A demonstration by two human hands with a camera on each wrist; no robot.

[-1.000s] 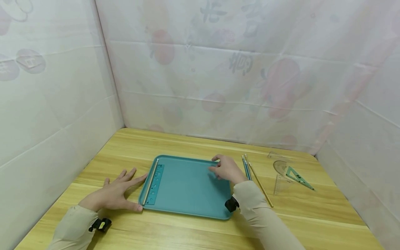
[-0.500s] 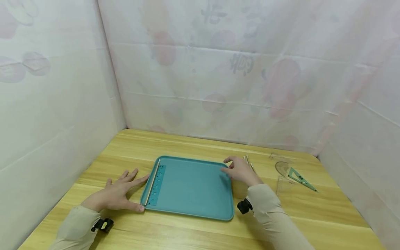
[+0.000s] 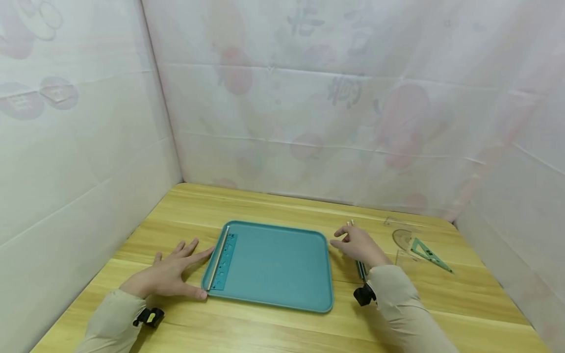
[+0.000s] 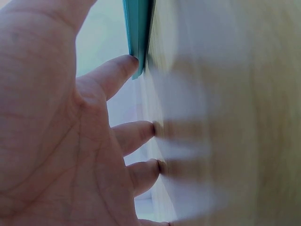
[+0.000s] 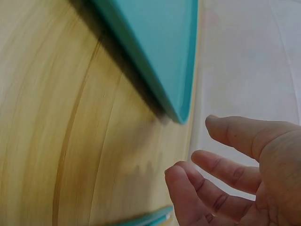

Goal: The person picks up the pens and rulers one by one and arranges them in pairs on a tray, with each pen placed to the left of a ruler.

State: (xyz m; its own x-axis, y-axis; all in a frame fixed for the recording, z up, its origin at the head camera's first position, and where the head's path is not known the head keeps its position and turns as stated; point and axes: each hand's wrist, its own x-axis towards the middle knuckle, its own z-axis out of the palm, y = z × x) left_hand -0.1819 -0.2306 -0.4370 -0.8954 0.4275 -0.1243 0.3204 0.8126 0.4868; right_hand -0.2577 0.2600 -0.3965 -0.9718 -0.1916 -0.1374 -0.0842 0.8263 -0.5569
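My left hand (image 3: pixel 169 274) spreads its fingers at the left side of a teal tray (image 3: pixel 282 267), with index finger and thumb right at the rim. In the left wrist view a fingertip touches the edge of the tray (image 4: pixel 135 37), and other fingertips rest on the table. Inside the tray, along its left side, lie a pencil (image 3: pixel 218 257) and a teal stencil ruler (image 3: pixel 226 262). Just beyond the tray's right rim my right hand (image 3: pixel 358 245) hovers with loosely bent fingers and nothing between them. It partly hides several pencils (image 3: pixel 361 269) on the table.
On the right of the wooden table (image 3: pixel 273 333) lie a green set square (image 3: pixel 430 256), a clear protractor (image 3: pixel 401 239) and other clear drawing tools (image 3: pixel 403 259). Printed cloth walls (image 3: pixel 282 122) stand at the back and both sides.
My right hand has moved right, from over the tray's right part to beyond its rim, covering the pencils. My left hand stays at the tray's left edge.
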